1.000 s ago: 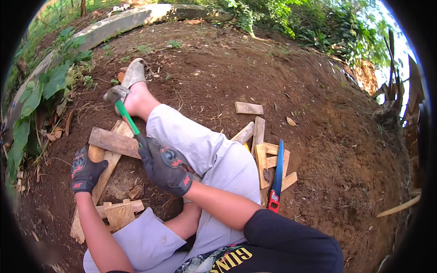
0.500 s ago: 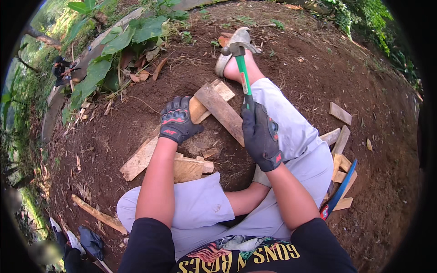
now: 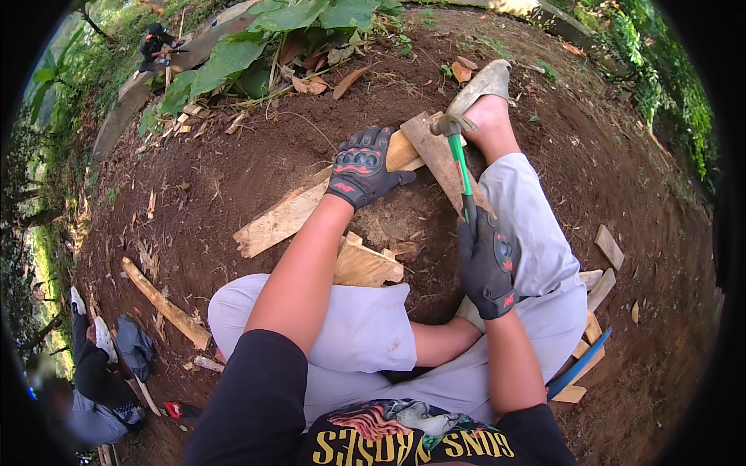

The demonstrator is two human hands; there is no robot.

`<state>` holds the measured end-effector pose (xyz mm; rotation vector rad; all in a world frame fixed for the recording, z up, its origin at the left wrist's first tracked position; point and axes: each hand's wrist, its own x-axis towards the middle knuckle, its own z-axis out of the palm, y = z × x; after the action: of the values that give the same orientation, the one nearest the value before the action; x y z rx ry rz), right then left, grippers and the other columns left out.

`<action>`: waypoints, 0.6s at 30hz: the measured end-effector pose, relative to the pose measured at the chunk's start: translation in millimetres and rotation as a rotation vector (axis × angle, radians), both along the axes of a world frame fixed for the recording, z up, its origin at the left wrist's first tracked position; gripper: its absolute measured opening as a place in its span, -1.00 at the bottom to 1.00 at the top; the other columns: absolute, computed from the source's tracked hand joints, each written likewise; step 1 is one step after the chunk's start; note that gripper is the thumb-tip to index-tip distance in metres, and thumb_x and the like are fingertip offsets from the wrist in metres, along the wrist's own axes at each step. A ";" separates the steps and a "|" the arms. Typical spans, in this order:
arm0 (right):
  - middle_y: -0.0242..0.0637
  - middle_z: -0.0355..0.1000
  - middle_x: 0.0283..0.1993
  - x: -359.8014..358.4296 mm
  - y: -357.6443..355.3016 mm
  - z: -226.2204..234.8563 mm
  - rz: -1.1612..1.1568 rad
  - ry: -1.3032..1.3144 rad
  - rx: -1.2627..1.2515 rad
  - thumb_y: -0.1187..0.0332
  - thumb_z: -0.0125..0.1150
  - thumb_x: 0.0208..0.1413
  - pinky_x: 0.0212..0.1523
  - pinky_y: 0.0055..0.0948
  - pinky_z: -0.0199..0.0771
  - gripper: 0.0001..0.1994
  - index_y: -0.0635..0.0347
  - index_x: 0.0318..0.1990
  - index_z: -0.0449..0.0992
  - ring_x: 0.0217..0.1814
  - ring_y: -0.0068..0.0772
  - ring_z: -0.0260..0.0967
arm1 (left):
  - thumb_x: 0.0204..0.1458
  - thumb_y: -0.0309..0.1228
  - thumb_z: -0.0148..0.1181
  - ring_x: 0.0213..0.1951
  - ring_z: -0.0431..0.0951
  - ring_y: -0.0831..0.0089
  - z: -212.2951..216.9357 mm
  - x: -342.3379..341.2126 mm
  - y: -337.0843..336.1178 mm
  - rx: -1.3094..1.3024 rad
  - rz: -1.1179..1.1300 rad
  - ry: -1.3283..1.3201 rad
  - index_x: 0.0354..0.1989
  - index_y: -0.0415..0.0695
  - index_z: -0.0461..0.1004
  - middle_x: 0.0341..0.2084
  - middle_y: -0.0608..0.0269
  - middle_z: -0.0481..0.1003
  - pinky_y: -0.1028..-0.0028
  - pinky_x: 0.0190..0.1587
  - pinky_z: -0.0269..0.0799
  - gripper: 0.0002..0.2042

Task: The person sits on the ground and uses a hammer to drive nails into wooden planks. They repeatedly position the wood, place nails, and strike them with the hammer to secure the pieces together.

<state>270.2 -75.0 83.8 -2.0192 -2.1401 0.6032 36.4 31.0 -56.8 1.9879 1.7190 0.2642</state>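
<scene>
Brown soil (image 3: 210,179) lies beneath the upper board (image 3: 437,159), which slants away and leftward across the lower board (image 3: 284,216). Near its far end is the head of the hammer (image 3: 458,159), contact unclear, its handle running back to the right hand (image 3: 488,264), closed around it. Nearer the crossing, the left hand (image 3: 361,167) lies over the lower board, thumb spread; I cannot tell whether it grips.

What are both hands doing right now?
Left hand: laid over the tan wood; whether it grips cannot be told.
Right hand: closed around the green-handled hammer.
</scene>
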 end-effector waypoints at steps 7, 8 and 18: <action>0.07 0.60 -0.07 -22.8 -11.2 25.3 0.006 0.140 0.277 0.36 0.04 0.49 -0.12 -0.01 0.55 -0.62 0.28 0.34 0.50 -0.18 0.11 0.58 | 0.04 0.29 0.43 0.49 0.32 -0.04 -9.1 -4.3 -0.3 0.036 -0.007 -0.017 0.52 -0.12 0.29 0.45 -0.11 0.35 -0.01 0.54 0.19 -0.01; 0.06 0.59 -0.08 -22.9 -13.0 21.1 0.022 0.122 0.293 0.35 0.04 0.49 -0.14 -0.02 0.55 -0.63 0.29 0.33 0.50 -0.20 0.11 0.57 | 0.04 0.28 0.43 0.47 0.33 -0.05 -11.5 -4.5 -2.5 0.065 0.000 -0.009 0.51 -0.13 0.30 0.43 -0.10 0.35 -0.02 0.53 0.21 -0.02; 0.12 0.54 0.01 -29.6 -1.4 29.9 -0.009 0.050 0.307 0.32 0.01 0.53 -0.14 -0.02 0.53 -0.66 0.31 0.30 0.46 -0.21 0.12 0.55 | 0.01 0.30 0.44 0.42 0.39 -0.03 -10.9 -4.2 -3.0 0.047 0.019 -0.029 0.48 -0.14 0.32 0.37 -0.06 0.40 -0.04 0.47 0.27 -0.02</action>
<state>240.6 -76.4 113.7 -1.8281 -2.0478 0.2969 32.2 28.0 -67.7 1.9920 1.7290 0.3409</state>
